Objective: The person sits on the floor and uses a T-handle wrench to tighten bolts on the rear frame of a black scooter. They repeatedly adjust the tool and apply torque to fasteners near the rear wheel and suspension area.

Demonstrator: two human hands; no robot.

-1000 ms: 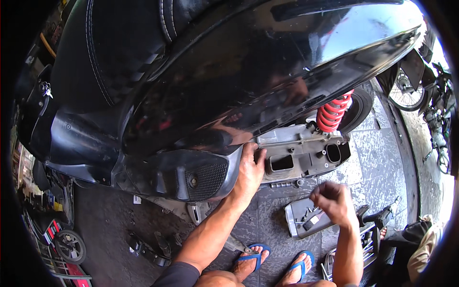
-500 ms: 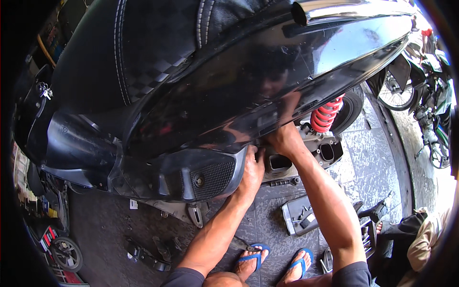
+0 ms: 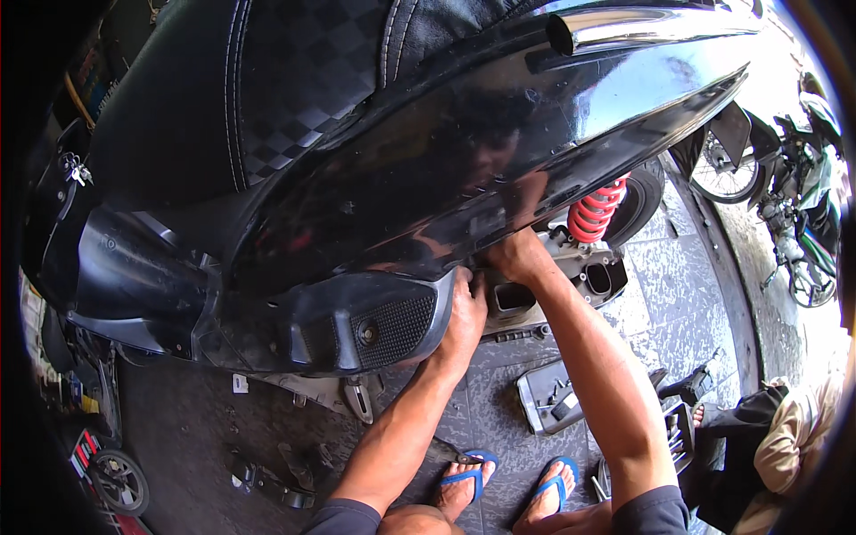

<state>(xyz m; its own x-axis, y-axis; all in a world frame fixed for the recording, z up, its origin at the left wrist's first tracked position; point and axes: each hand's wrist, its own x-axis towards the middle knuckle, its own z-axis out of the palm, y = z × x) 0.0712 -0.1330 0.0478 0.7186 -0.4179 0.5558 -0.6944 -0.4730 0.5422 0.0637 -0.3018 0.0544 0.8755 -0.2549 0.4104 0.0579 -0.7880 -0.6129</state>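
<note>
The left hand (image 3: 465,312) rests at the rear edge of the black footboard panel (image 3: 397,332), while the right hand (image 3: 514,257) reaches beneath the glossy side cover (image 3: 392,209); their fingertips are hidden, so whether either grip pinches or spreads cannot be determined. Steady the panel, located below the cover and beside the dark casing (image 3: 575,269), work by touch, and avoid forcing its edge.

This looks like a motorcycle repair workshop: a scooter (image 3: 392,178) with bared red shock-absorber spring (image 3: 596,214) fills 12 o'clock, a parts tray (image 3: 538,385) lies toward 5, loose components (image 3: 287,493) at 7, another motorcycle (image 3: 798,223) at 3.
</note>
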